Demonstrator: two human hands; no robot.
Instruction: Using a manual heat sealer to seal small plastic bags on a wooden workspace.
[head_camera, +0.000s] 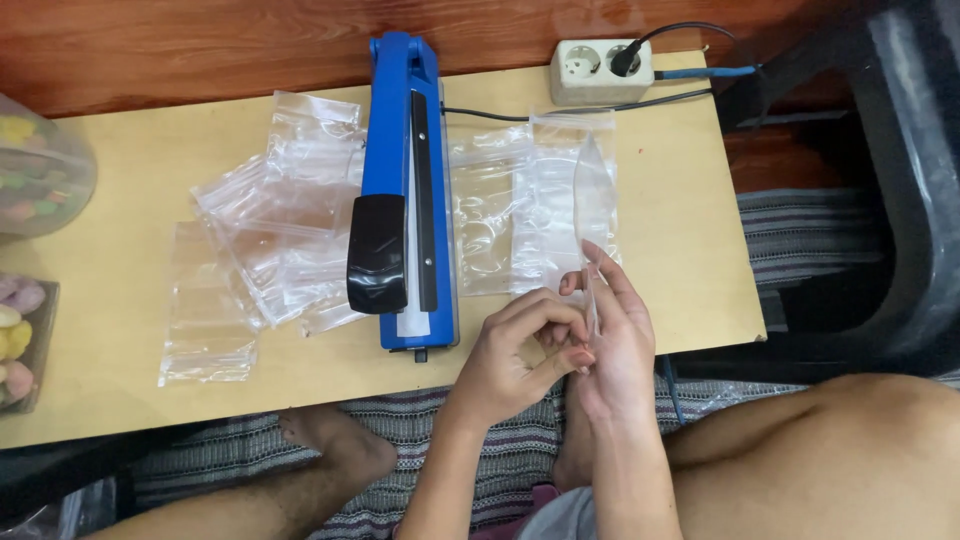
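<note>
Blue heat sealer (405, 200) stands left of the hands, loose clear bags (265, 230) beyond it. Both hands, left hand (515, 355) and right hand (615, 345), pinch one upright clear bag (595, 200) at its near edge, fingers narrow.

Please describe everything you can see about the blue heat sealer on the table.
The blue heat sealer is a long, narrow machine lying lengthwise on the pale wooden table, between two spreads of clear plastic bags. Its body looks like painted metal. A black strip runs along the arm, which ends in a black handle at the near end. The arm seems lowered. No hand touches it.
</note>
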